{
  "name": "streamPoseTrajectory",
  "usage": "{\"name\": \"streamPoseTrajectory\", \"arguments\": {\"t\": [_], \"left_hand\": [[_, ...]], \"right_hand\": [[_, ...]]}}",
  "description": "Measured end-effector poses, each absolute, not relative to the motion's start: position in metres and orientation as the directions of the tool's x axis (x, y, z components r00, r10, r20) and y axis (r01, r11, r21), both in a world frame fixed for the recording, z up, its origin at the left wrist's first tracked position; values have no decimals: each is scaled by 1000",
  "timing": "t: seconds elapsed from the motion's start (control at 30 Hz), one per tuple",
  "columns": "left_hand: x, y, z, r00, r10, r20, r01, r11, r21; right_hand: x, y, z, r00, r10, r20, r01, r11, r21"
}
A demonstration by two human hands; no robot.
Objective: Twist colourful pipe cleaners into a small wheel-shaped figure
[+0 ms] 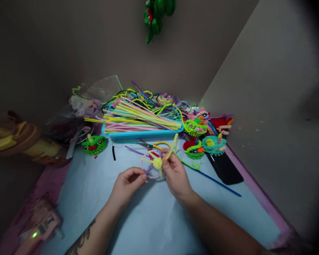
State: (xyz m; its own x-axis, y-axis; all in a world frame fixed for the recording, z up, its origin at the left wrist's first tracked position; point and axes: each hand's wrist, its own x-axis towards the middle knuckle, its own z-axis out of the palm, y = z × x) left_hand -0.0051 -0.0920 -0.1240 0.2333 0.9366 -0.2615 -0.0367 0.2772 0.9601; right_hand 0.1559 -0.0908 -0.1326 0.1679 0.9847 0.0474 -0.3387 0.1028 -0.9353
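Over the middle of the table, both hands hold a pipe-cleaner piece (157,163). It has a pale yellow coiled centre, yellow strands sticking out, and a lilac ring around it. My left hand (130,182) pinches a purple strand at the ring's lower left. The fingers of my right hand (177,173) are closed on the yellow part at the right, with one yellow stem rising above them. Just behind the piece lie scissors (146,144) and loose pipe cleaners. Part of the ring is hidden behind the yellow centre and the fingers.
A blue tray (143,134) heaped with pipe cleaners stands at the back. Finished fuzzy figures, a green one (95,144) at left and a teal one (214,144) at right, sit nearby. A black phone (225,168) lies right; a pink glue gun (41,230) lies front left.
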Motion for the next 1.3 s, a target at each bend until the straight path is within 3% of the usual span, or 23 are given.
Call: {"name": "streamPoseTrajectory", "arguments": {"t": [0.27,0.47,0.9,1.3], "left_hand": [[-3,-93,-118,303,849,-433,-373,524,766],[-1,-95,-121,435,813,-387,-507,577,640],[-2,-99,-121,483,858,-177,-569,461,681],[-3,-103,-121,589,803,-90,-583,500,640]], "right_hand": [[154,-93,-129,166,986,12,-375,75,-924],[150,-97,-120,87,995,-55,-505,-3,-863],[148,-99,-109,65,993,-99,-554,-47,-831],[148,-99,-111,35,993,-115,-551,-77,-831]]}}
